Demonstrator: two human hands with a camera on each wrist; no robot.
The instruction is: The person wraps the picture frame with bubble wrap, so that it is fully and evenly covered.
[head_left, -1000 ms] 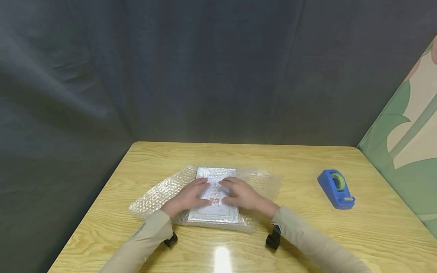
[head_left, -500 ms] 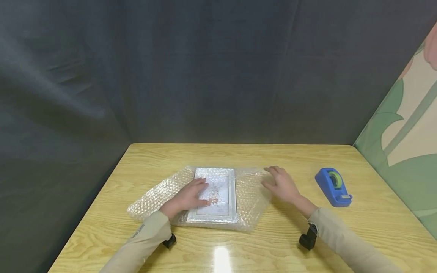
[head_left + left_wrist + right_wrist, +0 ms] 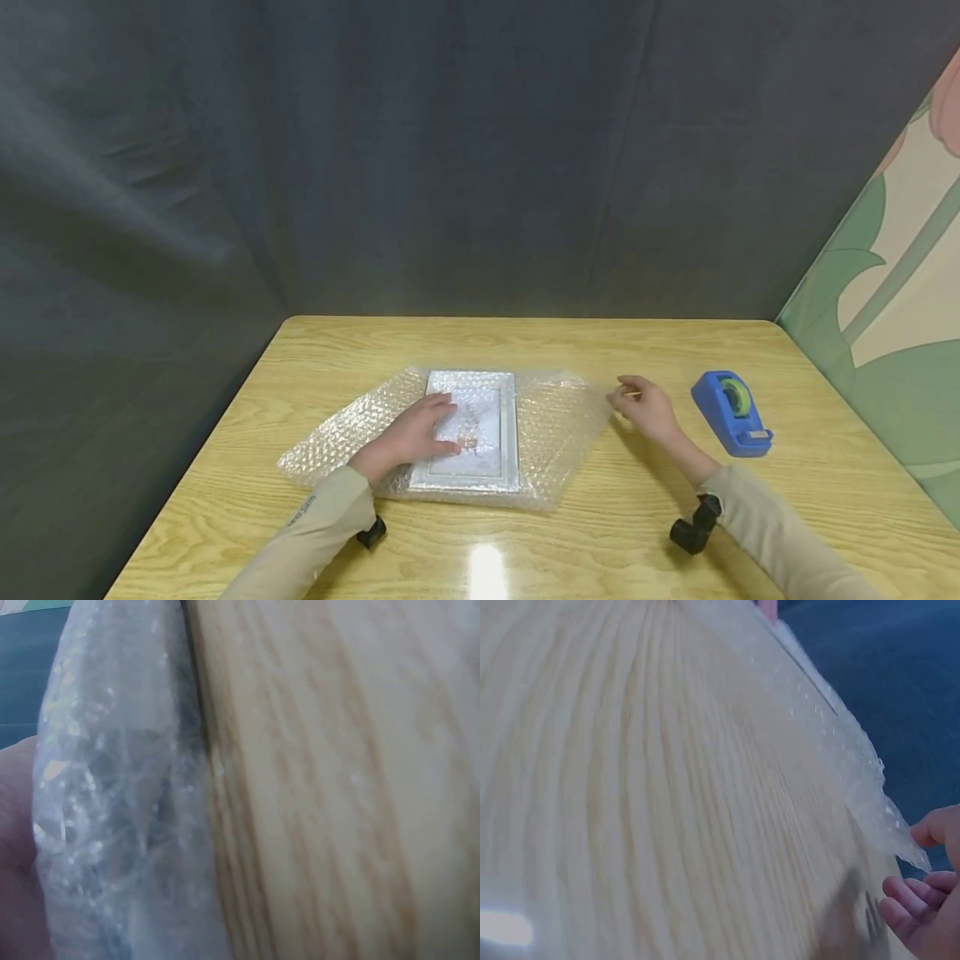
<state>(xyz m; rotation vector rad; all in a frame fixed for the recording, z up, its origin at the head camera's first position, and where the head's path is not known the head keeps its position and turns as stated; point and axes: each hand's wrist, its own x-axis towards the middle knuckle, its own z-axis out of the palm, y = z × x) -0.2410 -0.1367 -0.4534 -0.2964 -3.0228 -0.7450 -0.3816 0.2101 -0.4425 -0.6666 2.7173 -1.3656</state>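
A white picture frame (image 3: 510, 442) lies face up in the middle of the table, with bubble wrap (image 3: 558, 425) over it and spreading out to both sides. My left hand (image 3: 412, 429) rests with spread fingers on the wrapped frame's left half. In the left wrist view the wrap's crinkled edge (image 3: 127, 795) stands between that hand and the table. Out to the right, my right hand (image 3: 648, 411) pinches the far right corner of the bubble wrap. The right wrist view shows this corner (image 3: 907, 844) between thumb and curled fingers, lifted a little off the wood.
A blue tape dispenser (image 3: 731, 414) with a green-cored roll stands on the right part of the wooden table (image 3: 480, 342). Behind the table hangs a dark curtain (image 3: 450, 167). A wall with a painted leaf pattern (image 3: 900, 317) borders the right side.
My right hand has left the frame, moved right along the bubble wrap and taken hold of its right corner. The left hand has stayed in place on the frame.
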